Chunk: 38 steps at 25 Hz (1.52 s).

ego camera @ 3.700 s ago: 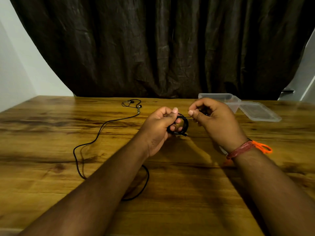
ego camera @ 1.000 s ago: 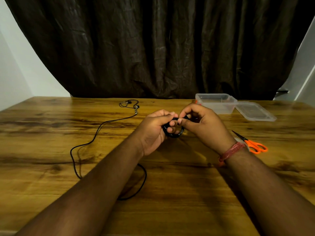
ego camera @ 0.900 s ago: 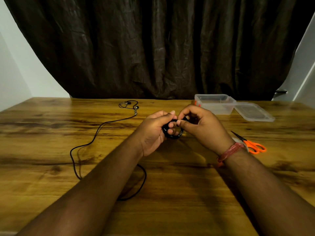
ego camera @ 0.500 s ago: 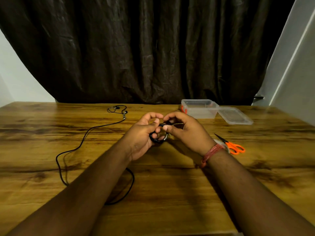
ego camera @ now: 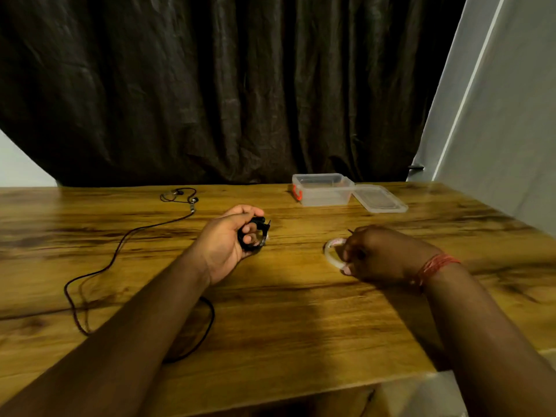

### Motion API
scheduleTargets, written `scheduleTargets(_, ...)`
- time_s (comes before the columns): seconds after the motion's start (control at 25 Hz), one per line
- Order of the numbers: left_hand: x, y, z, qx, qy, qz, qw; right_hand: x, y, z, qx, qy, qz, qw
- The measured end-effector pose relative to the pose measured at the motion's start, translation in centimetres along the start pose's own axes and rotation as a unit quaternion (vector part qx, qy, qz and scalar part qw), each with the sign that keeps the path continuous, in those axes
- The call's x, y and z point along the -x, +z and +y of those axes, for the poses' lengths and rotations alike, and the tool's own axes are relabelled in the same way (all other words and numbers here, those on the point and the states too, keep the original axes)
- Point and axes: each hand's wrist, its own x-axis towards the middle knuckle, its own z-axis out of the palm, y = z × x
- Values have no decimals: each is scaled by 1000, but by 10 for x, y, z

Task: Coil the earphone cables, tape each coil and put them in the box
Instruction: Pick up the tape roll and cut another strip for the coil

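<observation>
My left hand holds a small black coil of earphone cable above the middle of the wooden table, fingers curled round it. To the right, my right hand lies on a clear tape roll on the table, its fingers curled over the roll's right side. A second black earphone cable lies uncoiled on the left, its earbuds near the far edge. The clear plastic box stands open at the back right.
The box's clear lid lies beside it on the right. A dark curtain hangs behind the table. The table's front edge and right corner are close to my right forearm. The scissors are hidden behind my right hand.
My right hand has left the coil and moved right and down onto the tape roll. My left hand keeps the coil alone. The camera has turned to the right.
</observation>
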Motion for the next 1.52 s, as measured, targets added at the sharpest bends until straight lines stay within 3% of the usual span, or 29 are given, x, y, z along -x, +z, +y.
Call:
scheduleTargets(0.16,-2,-4,-1,-18,20,12,1000,-7,6,-11,-29,-4,60,998)
scheduleTargets(0.32,-4,-7,-2,-127,86,101,983,-46,-9,-42,-156,-107,92,978)
scheduleTargets(0.52,-7,-19,-5,-353,155,165,908,-80,4,-81,-256,-211,137,933)
scheduleTargets(0.76,-9,-24,-3,-448,210,172,852,-83,22,-82,-234,-236,188,924)
scheduleTargets(0.96,-3,-21,0,-427,198,153,869,-78,22,-76,-257,-236,183,919)
scheduleTargets(1.16,-1,-17,3,-338,145,141,919,-76,22,-73,-291,-221,191,911)
scheduleTargets(1.52,-1,-15,3,-364,114,134,915,-74,22,-73,-322,-227,204,896)
